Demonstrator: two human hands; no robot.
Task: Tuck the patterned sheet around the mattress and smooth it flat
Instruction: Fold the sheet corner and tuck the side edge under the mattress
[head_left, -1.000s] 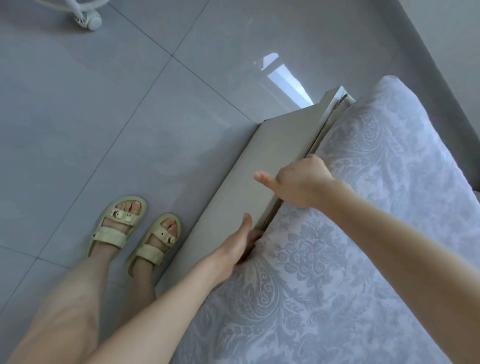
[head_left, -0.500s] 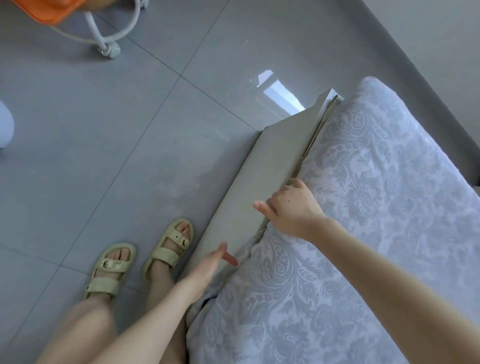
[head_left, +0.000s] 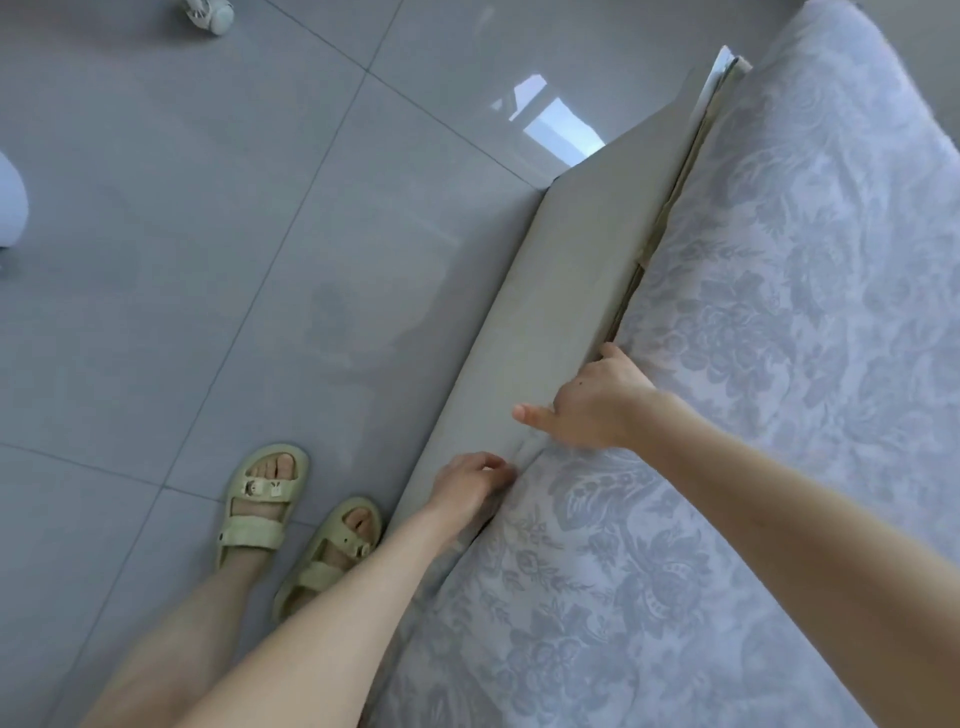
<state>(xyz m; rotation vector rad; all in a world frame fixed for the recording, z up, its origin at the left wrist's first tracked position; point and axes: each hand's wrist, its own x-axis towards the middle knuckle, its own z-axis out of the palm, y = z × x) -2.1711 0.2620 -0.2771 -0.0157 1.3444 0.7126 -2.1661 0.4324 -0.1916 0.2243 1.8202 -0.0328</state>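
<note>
Patterned sheet (head_left: 737, 467): pale blue-grey floral cloth, spread over the mattress top on the right of the view; mattress itself covered.
Sheet edge: runs along the inner side of the beige bed rail (head_left: 561, 312); tucked out of sight beyond the right hand, bunched in a small fold between the two hands.
Left hand (head_left: 470, 483): at the seam of rail and sheet, near the person; grip clamped, fingertips pinching the sheet's folded edge.
Right hand (head_left: 597, 400): further along the same seam, thumb straight out over the rail, fingers pushed down between sheet and rail; grip hidden, cannot tell.
Floor (head_left: 208, 260): glossy grey tiles.
Sandals (head_left: 260, 499): pale green, beside the rail.
</note>
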